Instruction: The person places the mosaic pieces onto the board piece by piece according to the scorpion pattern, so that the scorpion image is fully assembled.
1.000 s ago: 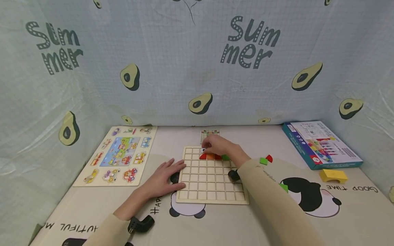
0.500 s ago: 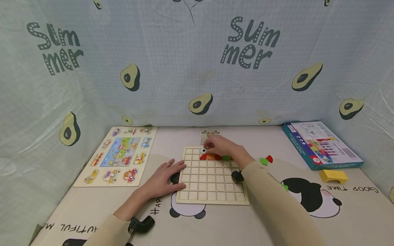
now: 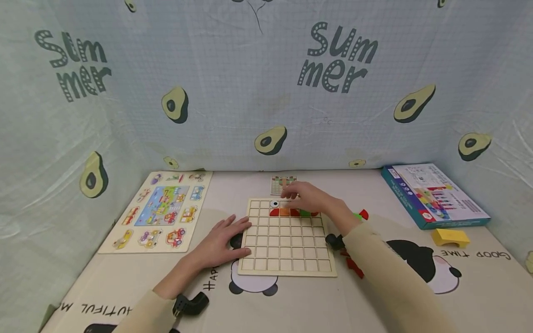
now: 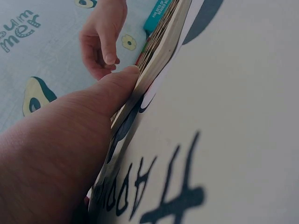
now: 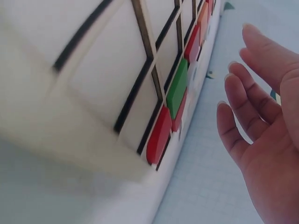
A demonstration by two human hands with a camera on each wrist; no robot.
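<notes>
A wooden grid board (image 3: 287, 245) lies in front of me. My left hand (image 3: 222, 240) rests at its left edge with fingers spread; the left wrist view has the thumb (image 4: 114, 86) along the rim. Over the board's far edge is my right hand (image 3: 310, 196), fingers loosely extended, with nothing in its grasp in the right wrist view. Left of its fingertips, a white eye tile (image 3: 275, 204) sits in the top row. Below that tile runs a row with red (image 3: 274, 212), orange (image 3: 284, 212) and green tiles (image 5: 177, 88), plus a red end tile (image 5: 160, 135).
Behind the board lies a small pattern card (image 3: 276, 186), partly covered by my right hand. Loose red pieces (image 3: 355, 267) lie beside my right sleeve. A picture puzzle (image 3: 162, 208) is at left; a teal box (image 3: 437, 196) and yellow arch block (image 3: 450, 237) are at right.
My right hand has drawn back to the right, off the eye tile, and its fingers have loosened. Red pieces show from behind the sleeve. The left hand has stayed still.
</notes>
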